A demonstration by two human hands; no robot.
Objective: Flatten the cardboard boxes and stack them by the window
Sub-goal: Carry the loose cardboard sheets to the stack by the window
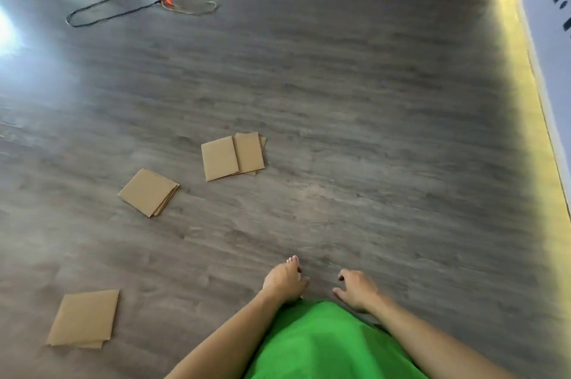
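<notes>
Three lots of flattened brown cardboard boxes lie apart on the grey wood-look floor (pixel 370 131): one far (pixel 233 156), one middle (pixel 148 191), one near left (pixel 83 318). Thin, light and stiff, they probably slide; lifting by an edge seems best. The left hand (pixel 284 281) and right hand (pixel 358 289) hang loosely curled, holding nothing.

Materials, floor level.
Grey wood-grain floor (pixel 340 94), smooth, low sheen under glare. Flattened boxes (pixel 233 156) plain brown cardboard, matt. Green garment (pixel 324 341) soft matt cloth. Black cord (pixel 123 4) thin, dull.
</notes>
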